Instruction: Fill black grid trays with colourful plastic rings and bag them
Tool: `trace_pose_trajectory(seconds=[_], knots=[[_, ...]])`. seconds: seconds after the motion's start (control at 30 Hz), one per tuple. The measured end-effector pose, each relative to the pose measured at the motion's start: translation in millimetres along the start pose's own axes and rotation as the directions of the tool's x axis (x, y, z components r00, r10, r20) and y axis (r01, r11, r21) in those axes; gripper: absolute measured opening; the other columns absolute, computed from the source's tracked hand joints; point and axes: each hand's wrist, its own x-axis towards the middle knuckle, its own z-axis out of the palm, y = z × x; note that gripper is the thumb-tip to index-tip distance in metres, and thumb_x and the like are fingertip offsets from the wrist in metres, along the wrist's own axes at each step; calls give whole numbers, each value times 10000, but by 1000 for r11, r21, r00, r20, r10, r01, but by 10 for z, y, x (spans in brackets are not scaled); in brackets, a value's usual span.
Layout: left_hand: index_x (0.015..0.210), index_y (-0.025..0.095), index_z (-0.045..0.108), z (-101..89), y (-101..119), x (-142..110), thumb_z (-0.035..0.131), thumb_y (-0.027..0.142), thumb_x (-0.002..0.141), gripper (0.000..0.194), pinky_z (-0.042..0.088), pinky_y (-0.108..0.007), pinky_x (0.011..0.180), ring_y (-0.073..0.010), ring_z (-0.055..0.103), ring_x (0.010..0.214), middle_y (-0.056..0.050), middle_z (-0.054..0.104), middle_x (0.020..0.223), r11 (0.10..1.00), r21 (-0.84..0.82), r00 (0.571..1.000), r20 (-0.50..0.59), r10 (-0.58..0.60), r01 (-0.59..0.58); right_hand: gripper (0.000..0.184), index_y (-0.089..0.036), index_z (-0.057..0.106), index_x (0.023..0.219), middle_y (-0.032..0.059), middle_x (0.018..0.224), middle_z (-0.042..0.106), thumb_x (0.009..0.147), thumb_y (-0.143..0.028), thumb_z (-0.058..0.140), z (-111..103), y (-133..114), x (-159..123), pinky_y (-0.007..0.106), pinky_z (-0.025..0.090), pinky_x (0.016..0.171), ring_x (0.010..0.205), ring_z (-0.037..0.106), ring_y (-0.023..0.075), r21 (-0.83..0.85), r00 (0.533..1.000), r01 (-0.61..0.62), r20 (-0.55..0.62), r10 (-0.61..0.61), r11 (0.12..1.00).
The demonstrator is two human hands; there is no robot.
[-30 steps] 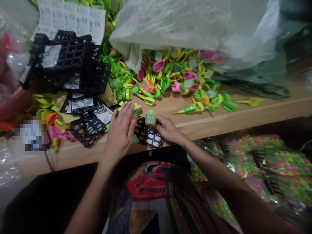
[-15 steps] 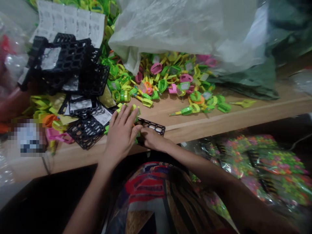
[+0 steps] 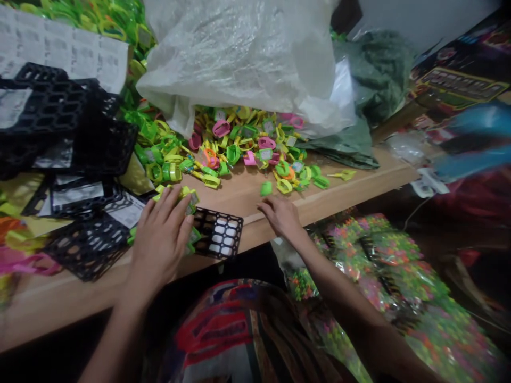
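Observation:
My left hand (image 3: 162, 239) lies with outstretched fingers over several yellow-green plastic pieces (image 3: 189, 198) at the left part of a black lattice tray (image 3: 220, 234). What its palm touches is hidden. The tray's right part shows bare openings, some with white under them. Farther right, my right hand (image 3: 282, 214) has thumb and fingertips closed at the near side of a small green plastic piece (image 3: 266, 188); the fingers hide part of it. Behind both hands spreads a pile of green, yellow, pink and orange band-shaped pieces (image 3: 239, 143).
Black lattice trays (image 3: 96, 143) are stacked at the left, with a printed label sheet (image 3: 67, 45) behind. A white plastic bag (image 3: 243, 58) covers the pile's back. Below the table edge lie bagged colourful bundles (image 3: 399, 266). A blurred blue shape (image 3: 479, 138) is at the right.
My right hand has left the tray beside my left hand and moved right to the green piece. The view has turned right; my left hand stays over the pieces at the tray.

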Motion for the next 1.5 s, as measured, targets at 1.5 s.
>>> trace_pose_trajectory(seconds=[1.5], knots=[[1400, 139, 595, 30, 12, 167, 414, 327, 1024, 458, 400, -605, 1176, -353, 460, 1452, -151, 454, 1589, 971, 231, 998, 49, 51, -61, 342, -250, 698, 1254, 147, 1313, 563, 1012, -166, 471, 341, -1202, 1840, 424, 422, 904, 1178, 447, 327, -226, 874, 463, -47, -484, 857]])
